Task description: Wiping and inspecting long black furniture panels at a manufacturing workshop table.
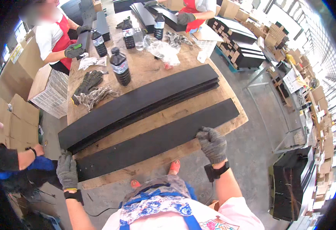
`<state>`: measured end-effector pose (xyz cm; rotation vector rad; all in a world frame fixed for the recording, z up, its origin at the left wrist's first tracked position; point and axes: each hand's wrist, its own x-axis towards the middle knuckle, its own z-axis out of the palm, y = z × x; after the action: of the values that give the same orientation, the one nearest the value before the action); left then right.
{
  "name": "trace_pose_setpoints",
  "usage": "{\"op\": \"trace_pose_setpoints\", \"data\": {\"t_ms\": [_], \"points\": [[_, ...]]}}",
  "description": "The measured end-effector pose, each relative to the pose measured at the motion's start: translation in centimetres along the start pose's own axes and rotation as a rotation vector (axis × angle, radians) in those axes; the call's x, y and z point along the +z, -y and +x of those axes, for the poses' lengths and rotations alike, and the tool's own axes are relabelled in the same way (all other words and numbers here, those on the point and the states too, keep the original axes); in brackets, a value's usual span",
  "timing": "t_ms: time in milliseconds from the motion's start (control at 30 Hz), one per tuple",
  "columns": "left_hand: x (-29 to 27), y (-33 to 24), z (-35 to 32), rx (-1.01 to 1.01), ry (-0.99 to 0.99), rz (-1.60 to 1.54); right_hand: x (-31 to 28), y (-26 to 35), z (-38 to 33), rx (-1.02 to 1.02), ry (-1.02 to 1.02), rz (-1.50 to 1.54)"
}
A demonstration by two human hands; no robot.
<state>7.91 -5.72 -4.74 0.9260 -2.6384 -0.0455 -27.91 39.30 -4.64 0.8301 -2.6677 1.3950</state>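
Note:
A long black board [160, 140] lies across the near side of the wooden table, slanting up to the right. At its left end is my left hand [67, 171], in a grey knit glove, with its fingers along the end edge. My right hand [212, 145], gloved the same way, grips the board's near edge right of the middle. The undersides of both hands' grips are hidden. Just beyond lies a stack of similar black boards [145, 101], its left end close to my left fingertips.
The wooden table [181, 111] also bears loose gloves [93, 88], several dark bottles [120, 69] and crumpled clear plastic [164, 50]. Two people in red aprons handle boards at the far side. Another person's arm [26, 157] shows at left. Stacked boards [292, 184] stand on the floor at right.

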Motion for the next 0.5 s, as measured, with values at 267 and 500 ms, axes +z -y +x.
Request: {"op": "trace_pose_setpoints", "data": {"t_ms": [267,500], "points": [[0.2,3.9,-0.9,-0.142,0.159,-0.625,17.6,15.3,-7.5,-0.436,0.173,0.126],[1.5,7.5,0.3,-0.291,0.344,-1.126,16.6,12.9,-8.1,-0.051,0.06,0.424]]}}
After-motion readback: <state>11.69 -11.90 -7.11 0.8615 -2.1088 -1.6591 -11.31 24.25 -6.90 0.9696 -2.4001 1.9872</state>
